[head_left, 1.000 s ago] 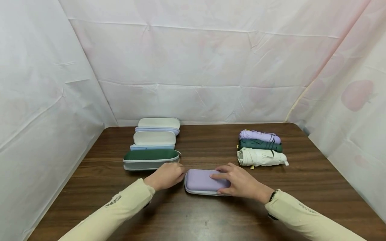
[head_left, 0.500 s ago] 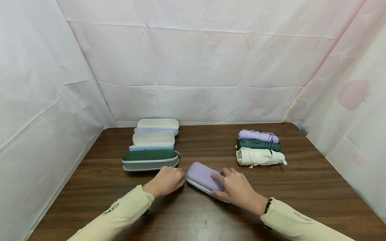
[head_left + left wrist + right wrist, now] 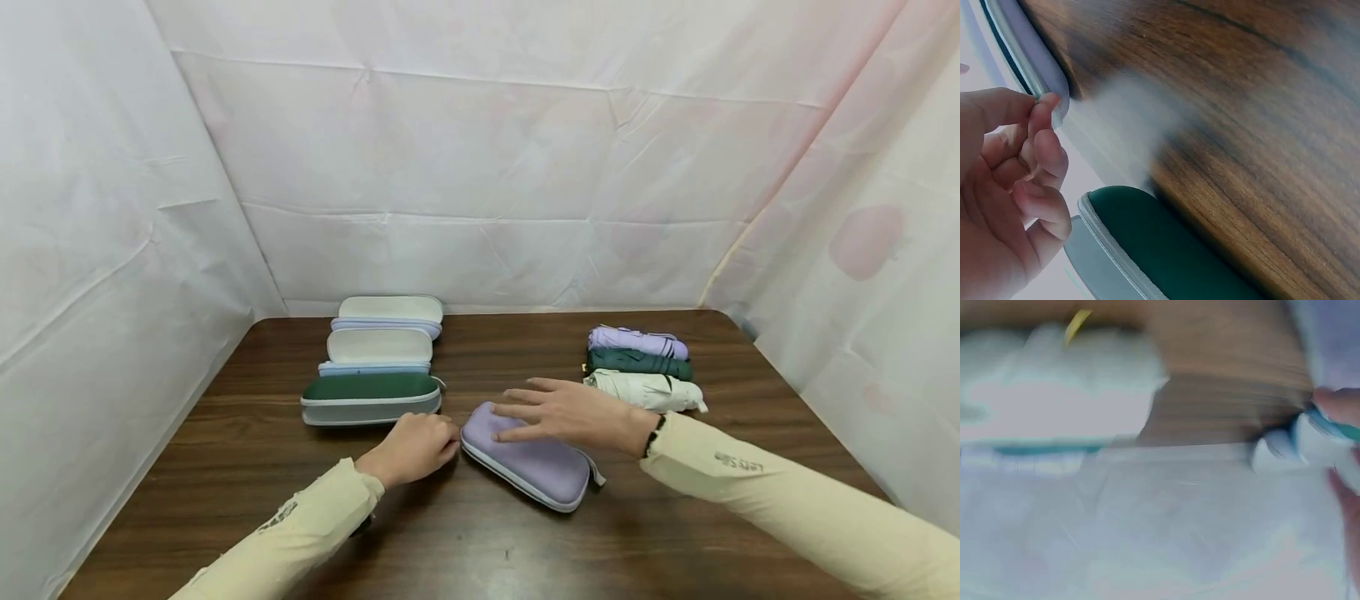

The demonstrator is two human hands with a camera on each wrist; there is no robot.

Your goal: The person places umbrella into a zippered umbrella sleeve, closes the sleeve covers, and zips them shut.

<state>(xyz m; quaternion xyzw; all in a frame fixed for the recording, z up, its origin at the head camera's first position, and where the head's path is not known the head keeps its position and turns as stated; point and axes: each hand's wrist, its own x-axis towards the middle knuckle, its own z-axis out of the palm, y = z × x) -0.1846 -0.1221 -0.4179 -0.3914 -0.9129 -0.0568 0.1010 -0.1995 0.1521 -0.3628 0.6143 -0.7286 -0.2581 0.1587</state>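
**Fingers Are Pinching at One End of a Purple Case**

The purple case (image 3: 536,467) is lying on a slant just below the middle of the frame. The left hand (image 3: 416,446) is curling at its upper-left end. The head view is hiding those fingertips, but the left wrist view is showing thumb and finger pinching there, by the zip (image 3: 1021,59). The bit between them is too small to make out. The right hand (image 3: 573,414) is holding nothing; its fingers are lying long and spread above the case. I cannot tell if they are touching it. This hand is covering some of the case and the low left bit of the cream umbrella (image 3: 652,390).

The right wrist view is looking very blurry, and its right edge is cutting off the hand. The left wrist view is cutting off the purple case at upper left and the green case (image 3: 371,396) at the bottom.

Two pale cases (image 3: 380,346) are sitting behind the green one, at middle left. A dark green umbrella (image 3: 637,362) and a purple umbrella (image 3: 633,341) are lying above the cream one. Brown table (image 3: 510,558) is showing widely between these groups and along the bottom.
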